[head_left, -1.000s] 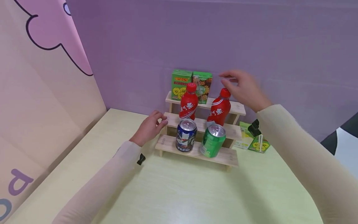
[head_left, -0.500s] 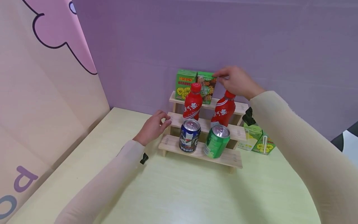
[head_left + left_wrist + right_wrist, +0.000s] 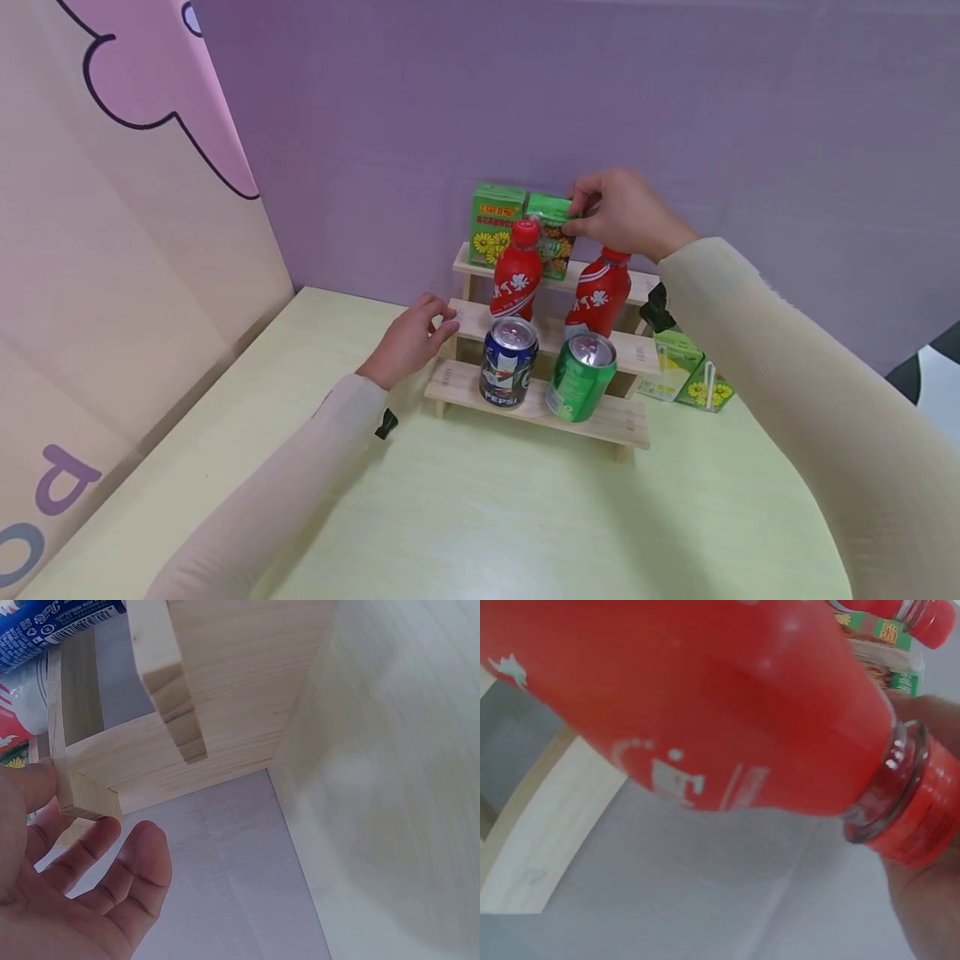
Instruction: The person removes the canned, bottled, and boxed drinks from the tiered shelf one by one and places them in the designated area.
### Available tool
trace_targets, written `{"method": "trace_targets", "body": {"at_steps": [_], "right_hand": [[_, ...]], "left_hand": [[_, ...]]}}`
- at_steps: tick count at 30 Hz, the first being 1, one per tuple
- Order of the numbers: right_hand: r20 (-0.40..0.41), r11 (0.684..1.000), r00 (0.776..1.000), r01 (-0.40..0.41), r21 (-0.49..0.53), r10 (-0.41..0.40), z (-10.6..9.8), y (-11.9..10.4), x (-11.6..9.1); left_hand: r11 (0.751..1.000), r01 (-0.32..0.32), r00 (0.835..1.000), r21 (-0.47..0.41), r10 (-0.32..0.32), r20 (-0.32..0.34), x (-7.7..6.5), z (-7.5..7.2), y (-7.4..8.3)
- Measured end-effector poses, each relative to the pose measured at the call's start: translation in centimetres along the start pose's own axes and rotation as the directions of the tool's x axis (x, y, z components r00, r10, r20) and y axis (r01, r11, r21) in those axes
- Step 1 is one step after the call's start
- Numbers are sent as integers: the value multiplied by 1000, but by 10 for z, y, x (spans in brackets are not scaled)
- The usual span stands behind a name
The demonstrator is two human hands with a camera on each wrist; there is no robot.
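Observation:
A three-tier wooden stand (image 3: pixel 474 318) holds drinks. My left hand (image 3: pixel 408 342) pinches the left end of its middle board, thumb on the face and fingers around the end (image 3: pixel 90 814). On the top tier stand two green drink cartons, a left one (image 3: pixel 489 221) with yellow flowers and a right one (image 3: pixel 558 250) with brown pictures. My right hand (image 3: pixel 628 212) reaches over the right red bottle (image 3: pixel 598 298) and pinches the upper right edge of the right carton, thumb in front. That bottle hides part of the hand in the right wrist view.
Another red bottle (image 3: pixel 517 279) shares the middle tier. A blue Pepsi can (image 3: pixel 507 367) and a green can (image 3: pixel 581 379) occupy the lowest tier. More drink cartons (image 3: pixel 671 375) sit on the table right of the stand. A purple wall panel (image 3: pixel 375 183) rises behind.
My right hand has moved left from above the right bottle to the right carton, and its thumb and finger have closed on the edge. My left hand stays at the stand.

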State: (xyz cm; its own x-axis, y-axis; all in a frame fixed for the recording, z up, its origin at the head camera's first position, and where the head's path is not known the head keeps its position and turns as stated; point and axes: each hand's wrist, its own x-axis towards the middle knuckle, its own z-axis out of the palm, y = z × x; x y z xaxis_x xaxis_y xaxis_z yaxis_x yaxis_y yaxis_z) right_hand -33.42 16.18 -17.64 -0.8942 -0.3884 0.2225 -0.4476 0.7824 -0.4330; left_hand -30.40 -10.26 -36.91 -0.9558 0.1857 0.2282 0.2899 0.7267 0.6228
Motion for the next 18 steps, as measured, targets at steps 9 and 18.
{"method": "trace_targets", "body": {"at_steps": [9,18], "right_hand": [[-127,998,992,23,66,-15,-19,11,-16],[-311,991,950,6,131,36,-47,27,-46]], "left_hand": [[1000,-3,1000,-14,3,12,1,3,1],[1000,-13,1000,-15,13,5,3,1,-5]]}}
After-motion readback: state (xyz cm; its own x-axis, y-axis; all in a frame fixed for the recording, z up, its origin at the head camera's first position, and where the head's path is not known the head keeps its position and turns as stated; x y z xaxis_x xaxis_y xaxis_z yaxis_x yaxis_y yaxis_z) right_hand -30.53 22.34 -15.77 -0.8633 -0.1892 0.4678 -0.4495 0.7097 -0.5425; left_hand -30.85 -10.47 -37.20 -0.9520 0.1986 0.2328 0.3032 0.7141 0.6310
